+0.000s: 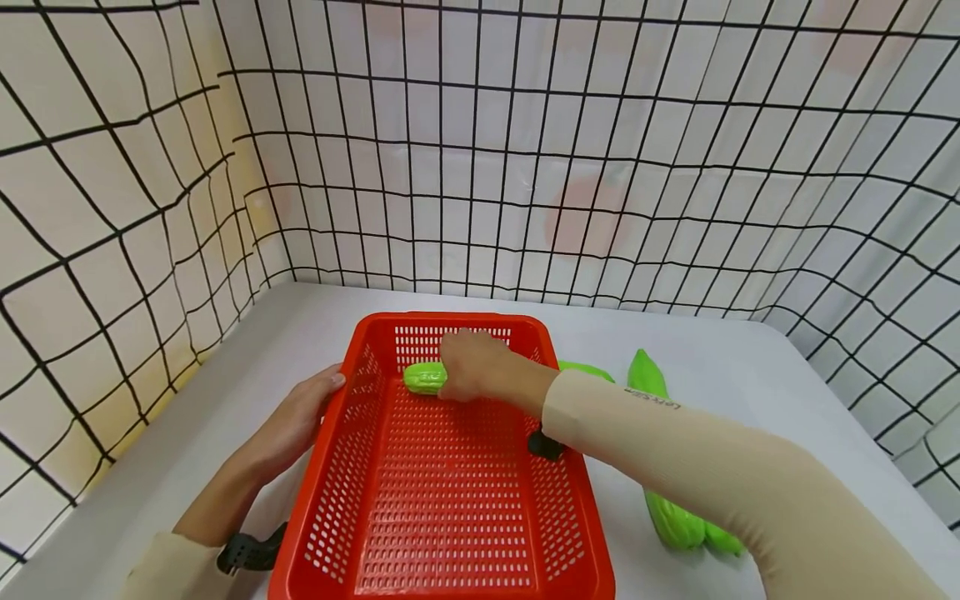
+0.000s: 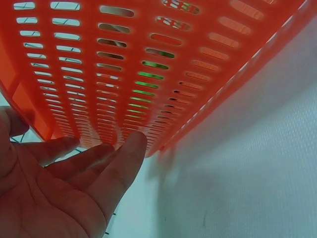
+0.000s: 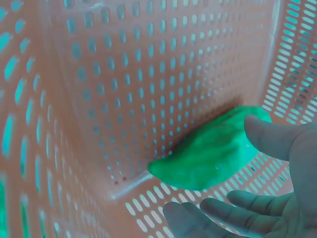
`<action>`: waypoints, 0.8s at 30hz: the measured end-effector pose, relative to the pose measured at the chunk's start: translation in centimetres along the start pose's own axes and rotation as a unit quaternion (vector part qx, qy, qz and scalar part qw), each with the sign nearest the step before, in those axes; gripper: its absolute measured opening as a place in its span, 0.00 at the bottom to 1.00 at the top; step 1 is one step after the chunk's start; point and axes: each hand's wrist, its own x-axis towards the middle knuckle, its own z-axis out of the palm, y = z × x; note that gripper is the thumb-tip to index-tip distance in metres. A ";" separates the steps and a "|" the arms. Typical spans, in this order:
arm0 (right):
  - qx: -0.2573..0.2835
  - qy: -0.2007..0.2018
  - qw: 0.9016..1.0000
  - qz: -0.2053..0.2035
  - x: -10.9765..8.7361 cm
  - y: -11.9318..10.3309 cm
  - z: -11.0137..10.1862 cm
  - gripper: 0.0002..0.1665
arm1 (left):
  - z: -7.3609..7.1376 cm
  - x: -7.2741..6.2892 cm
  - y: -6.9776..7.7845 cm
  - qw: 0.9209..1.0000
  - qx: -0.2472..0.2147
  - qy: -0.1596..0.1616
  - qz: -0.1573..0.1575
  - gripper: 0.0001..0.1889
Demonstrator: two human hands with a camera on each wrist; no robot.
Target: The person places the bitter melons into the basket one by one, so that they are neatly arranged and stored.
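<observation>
A red perforated plastic basket [image 1: 450, 467] stands on the table in the head view. Inside, near its far wall, lies a glossy green ribbed gourd [image 1: 424, 378], tapered at one end, as the right wrist view shows. My right hand [image 1: 471, 365] reaches in beside the gourd's right end. In the right wrist view its thumb [image 3: 270, 139] overlaps the gourd, while the other fingers [image 3: 247, 210] are spread apart from it. My left hand [image 1: 300, 412] touches the basket's left side near the far corner, its fingers [image 2: 81, 161] fairly straight against the outer wall.
More green gourds [image 1: 675, 525] lie on the table right of the basket, partly hidden under my right forearm. One pointed gourd [image 1: 647, 375] reaches farther back. Black wire mesh [image 1: 517, 167] encloses the table [image 1: 720, 342] at the back and sides.
</observation>
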 end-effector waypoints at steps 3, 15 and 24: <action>0.016 -0.004 1.000 0.011 -0.6 0.2 -0.7 0.22 | 0.2 0.1 -0.1 1.000 -0.002 -0.004 0.001 0.29; 0.062 0.008 0.998 0.022 -4.5 1.9 -4.6 0.21 | 0.3 -0.2 -0.1 1.000 0.007 -0.002 0.005 0.28; 0.095 0.048 0.994 0.016 -7.2 4.6 -5.4 0.27 | 0.3 -0.2 0.1 1.000 0.001 -0.010 0.001 0.29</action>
